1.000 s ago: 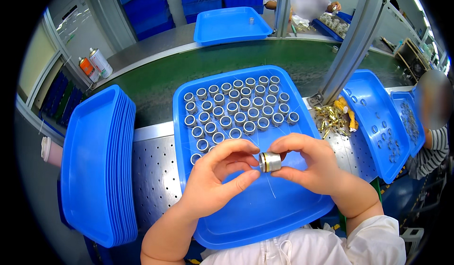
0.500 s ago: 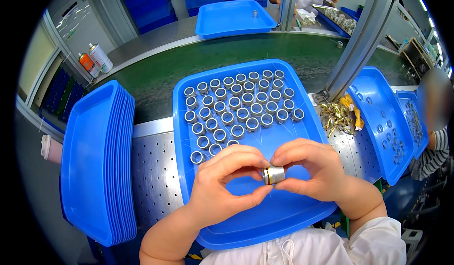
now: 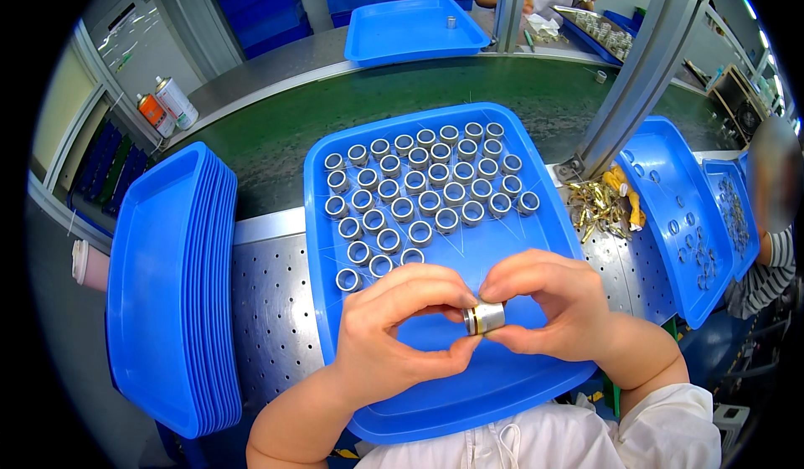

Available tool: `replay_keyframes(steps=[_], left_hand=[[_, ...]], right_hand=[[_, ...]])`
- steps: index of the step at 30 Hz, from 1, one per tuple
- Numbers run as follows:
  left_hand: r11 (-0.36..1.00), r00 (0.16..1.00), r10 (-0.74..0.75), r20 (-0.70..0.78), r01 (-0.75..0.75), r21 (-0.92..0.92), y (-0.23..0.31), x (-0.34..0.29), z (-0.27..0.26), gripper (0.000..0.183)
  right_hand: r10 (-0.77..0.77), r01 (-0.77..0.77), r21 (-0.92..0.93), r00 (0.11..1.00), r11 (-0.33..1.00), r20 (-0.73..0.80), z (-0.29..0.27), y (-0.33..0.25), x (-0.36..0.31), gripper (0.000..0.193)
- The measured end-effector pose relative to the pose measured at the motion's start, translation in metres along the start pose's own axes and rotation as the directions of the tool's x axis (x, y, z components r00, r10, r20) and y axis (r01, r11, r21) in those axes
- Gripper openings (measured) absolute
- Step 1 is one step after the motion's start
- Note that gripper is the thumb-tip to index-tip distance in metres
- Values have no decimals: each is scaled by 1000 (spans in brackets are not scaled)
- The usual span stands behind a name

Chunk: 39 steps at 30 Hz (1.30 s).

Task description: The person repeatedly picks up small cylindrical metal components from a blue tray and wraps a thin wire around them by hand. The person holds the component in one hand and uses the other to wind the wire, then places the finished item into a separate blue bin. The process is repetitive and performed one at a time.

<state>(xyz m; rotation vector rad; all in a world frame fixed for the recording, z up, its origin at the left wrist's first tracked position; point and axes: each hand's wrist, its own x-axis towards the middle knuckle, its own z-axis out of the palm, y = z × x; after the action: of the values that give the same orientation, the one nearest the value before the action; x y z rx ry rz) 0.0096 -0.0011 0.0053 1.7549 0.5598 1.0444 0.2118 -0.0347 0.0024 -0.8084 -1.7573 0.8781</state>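
Note:
Between my two hands is a short silver metal sleeve (image 3: 488, 318) with a gold-coloured band near its left end, lying on its side above the near part of a blue tray (image 3: 444, 414). My left hand (image 3: 406, 322) pinches its banded left end between thumb and forefinger. From the other side, the thumb and fingers of my right hand (image 3: 548, 306) grip the plain right end. Beyond my hands, several similar metal sleeves (image 3: 415, 182) stand upright in rows in the tray, their open ends up. Fine pale strands lie among them.
Stacked blue trays (image 3: 159, 293) stand at the left. Right of my tray are brass-coloured pieces (image 3: 596, 209), a yellow cloth (image 3: 630, 197), a metal post (image 3: 641, 75) and a tray with rings (image 3: 670, 205). A green belt (image 3: 268, 159) runs behind; co-workers sit beyond and at right.
My left fingers have shifted slightly along the sleeve's banded end, and more of that end shows now. Both hands still hold the sleeve in nearly the same place.

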Motion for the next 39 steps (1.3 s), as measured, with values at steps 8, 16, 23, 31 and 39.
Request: replay_keyframes(steps=[8, 16, 23, 31, 39], left_hand=[[999, 994, 17, -109, -21, -38, -1, 2, 1, 42], [864, 924, -377, 67, 376, -336, 7, 0, -1, 44], [914, 963, -269, 33, 266, -306, 1, -1, 1, 43], [923, 962, -265, 68, 273, -271, -1, -3, 1, 39], [941, 976, -210, 58, 218, -259, -1, -2, 2, 37]], right_hand=[[-187, 174, -217, 982, 961, -40, -2, -1, 5, 35], [-233, 213, -240, 971, 947, -56, 0, -2, 5, 41], [138, -133, 108, 990, 985, -36, 1, 2, -4, 42], [-18, 18, -16, 1000, 1000, 15, 0, 0, 2, 42], [26, -25, 26, 1000, 999, -14, 1, 2, 0, 41]])
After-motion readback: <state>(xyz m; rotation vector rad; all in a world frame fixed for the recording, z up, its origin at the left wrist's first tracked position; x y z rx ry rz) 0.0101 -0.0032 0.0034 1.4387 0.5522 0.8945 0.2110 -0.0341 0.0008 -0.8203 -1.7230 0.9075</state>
